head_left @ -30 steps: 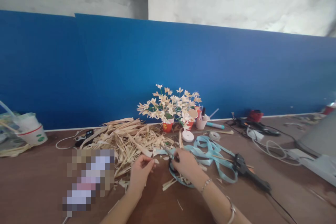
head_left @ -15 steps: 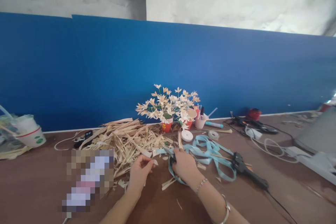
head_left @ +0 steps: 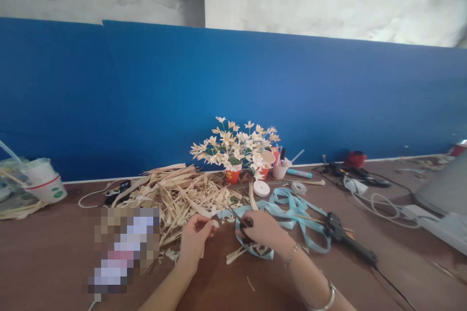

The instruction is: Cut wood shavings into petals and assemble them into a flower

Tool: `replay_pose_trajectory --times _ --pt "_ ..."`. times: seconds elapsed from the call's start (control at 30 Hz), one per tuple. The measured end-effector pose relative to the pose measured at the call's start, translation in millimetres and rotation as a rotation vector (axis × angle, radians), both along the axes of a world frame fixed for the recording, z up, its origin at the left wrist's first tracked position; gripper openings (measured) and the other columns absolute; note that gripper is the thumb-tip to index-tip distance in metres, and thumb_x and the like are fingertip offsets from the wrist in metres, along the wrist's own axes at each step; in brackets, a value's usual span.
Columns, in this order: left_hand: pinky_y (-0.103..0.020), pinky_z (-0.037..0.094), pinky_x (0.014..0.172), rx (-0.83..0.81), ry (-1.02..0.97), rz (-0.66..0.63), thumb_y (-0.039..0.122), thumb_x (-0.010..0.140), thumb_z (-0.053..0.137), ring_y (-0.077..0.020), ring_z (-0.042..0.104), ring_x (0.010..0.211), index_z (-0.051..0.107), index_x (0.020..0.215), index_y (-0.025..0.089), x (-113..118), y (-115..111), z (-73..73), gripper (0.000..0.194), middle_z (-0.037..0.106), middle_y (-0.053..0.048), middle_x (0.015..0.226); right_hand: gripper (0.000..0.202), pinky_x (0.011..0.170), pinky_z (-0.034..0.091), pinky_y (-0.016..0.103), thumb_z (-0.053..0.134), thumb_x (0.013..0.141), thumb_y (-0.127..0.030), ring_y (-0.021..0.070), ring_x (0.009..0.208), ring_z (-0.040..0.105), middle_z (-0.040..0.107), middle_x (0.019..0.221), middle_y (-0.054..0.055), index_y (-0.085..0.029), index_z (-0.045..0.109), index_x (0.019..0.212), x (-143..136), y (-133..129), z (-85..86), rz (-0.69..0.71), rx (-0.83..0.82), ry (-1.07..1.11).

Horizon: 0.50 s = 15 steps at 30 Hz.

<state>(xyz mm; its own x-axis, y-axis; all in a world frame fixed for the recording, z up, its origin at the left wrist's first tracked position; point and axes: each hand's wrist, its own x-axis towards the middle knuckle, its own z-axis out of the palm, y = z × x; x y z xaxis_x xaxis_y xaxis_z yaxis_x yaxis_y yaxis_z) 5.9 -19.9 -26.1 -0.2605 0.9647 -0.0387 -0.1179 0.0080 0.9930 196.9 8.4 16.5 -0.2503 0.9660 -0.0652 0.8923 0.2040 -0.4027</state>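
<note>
My left hand [head_left: 195, 238] pinches a small pale piece of dried husk [head_left: 215, 224] between thumb and fingers, beside the husk pile. In my right hand [head_left: 264, 228] is a pair of scissors [head_left: 236, 214], dark handles around the fingers and blades pointing up and left, a short way from the husk piece. Light blue ribbon [head_left: 292, 218] lies in loose loops under and beyond my right hand. Strips of dried husk [head_left: 175, 189] are heaped behind my left hand. Behind both hands stand pale husk flowers [head_left: 233, 143] in red cups [head_left: 233, 175].
On the right lie a black glue gun or similar corded tool [head_left: 348, 240], cables and a power strip [head_left: 445, 231]. A white tape roll [head_left: 261, 188] is near the flowers. At far left stands a white tub [head_left: 47, 189]. A blue partition [head_left: 146, 97] closes off the table's back.
My right hand with the scissors has moved a little right and down, away from the left hand, and the blades show more plainly. My left hand stays nearly in place.
</note>
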Motion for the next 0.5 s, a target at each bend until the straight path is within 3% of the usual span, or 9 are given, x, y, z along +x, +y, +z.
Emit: replay_pose_trajectory --times 0.07,0.23,0.37,0.5 --pt "-0.027 0.052 0.057 -0.007 -0.020 0.011 0.037 0.058 0.068 -0.0177 0.065 0.060 0.056 0.062 0.016 -0.2 0.5 -0.9 0.024 0.066 -0.002 0.058 0.022 0.052 0.034 0.023 0.063 0.065 -0.041 0.0160 0.060 0.057 0.063 0.064 0.002 -0.020 0.062 0.066 1.2 -0.7 3.2 0.034 -0.083 0.148" --pt "-0.028 0.053 0.058 0.011 -0.022 0.049 0.037 0.057 0.068 -0.0177 0.064 0.060 0.056 0.063 0.016 -1.5 1.7 -1.7 0.025 0.065 -0.001 0.058 0.025 0.045 0.037 0.020 0.063 0.067 -0.042 0.0133 0.047 0.056 0.061 0.054 -0.001 -0.019 0.059 0.076 0.9 -4.8 0.9 0.146 -0.482 0.545" --pt "-0.026 0.052 0.055 -0.008 -0.003 0.068 0.036 0.059 0.066 -0.0165 0.063 0.057 0.056 0.063 0.016 -2.8 1.5 -0.1 0.023 0.065 -0.001 0.058 0.031 0.041 0.033 0.016 0.067 0.064 -0.042 0.0119 0.047 0.058 0.061 0.054 -0.002 -0.018 0.055 0.081 -8.1 -10.6 -5.1 0.223 -0.658 0.658" --pt "-0.027 0.051 0.055 -0.003 0.014 0.083 0.036 0.058 0.066 -0.0163 0.062 0.056 0.057 0.062 0.016 -3.4 1.1 0.9 0.022 0.065 0.000 0.056 0.037 0.037 0.030 0.014 0.066 0.064 -0.048 0.0088 0.044 0.057 0.063 0.059 -0.001 -0.017 0.053 0.079 -20.4 -16.3 -10.6 0.240 -0.728 0.682"
